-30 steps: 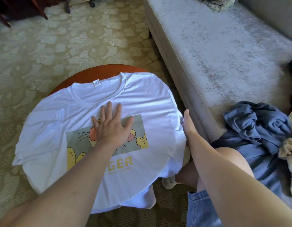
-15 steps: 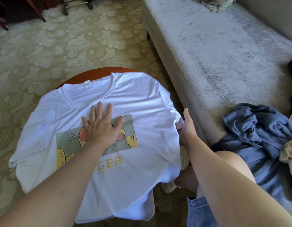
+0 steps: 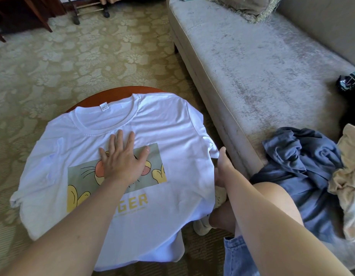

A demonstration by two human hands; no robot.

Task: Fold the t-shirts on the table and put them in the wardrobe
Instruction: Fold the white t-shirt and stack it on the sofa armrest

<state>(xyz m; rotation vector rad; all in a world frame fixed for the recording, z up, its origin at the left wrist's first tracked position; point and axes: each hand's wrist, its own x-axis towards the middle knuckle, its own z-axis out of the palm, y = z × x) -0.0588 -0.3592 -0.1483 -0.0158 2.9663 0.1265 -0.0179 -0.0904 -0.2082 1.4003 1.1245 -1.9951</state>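
Note:
A white t-shirt (image 3: 172, 126) with a cartoon print and yellow letters lies face up, spread over a small round red-brown table (image 3: 113, 94). Its hem and sleeves hang over the table's edge. My left hand (image 3: 123, 158) presses flat on the print, fingers straight and spread. At the shirt's right side, just below the right sleeve, my right hand (image 3: 222, 166) holds the fabric edge, thumb up and fingers tucked under the cloth. A crumpled blue garment (image 3: 298, 156) and a beige garment (image 3: 348, 172) lie on the sofa to my right.
A long grey sofa (image 3: 252, 66) runs along the right, close to the table, with a fringed cushion (image 3: 244, 6) at its far end and a dark item (image 3: 350, 82) on the seat. Patterned carpet (image 3: 73, 56) surrounds the table. Dark furniture legs (image 3: 43, 20) stand at the far left.
The right hand has gone from beside the table's edge to the shirt's right sleeve area and taken hold there. The left hand stays flat on the print.

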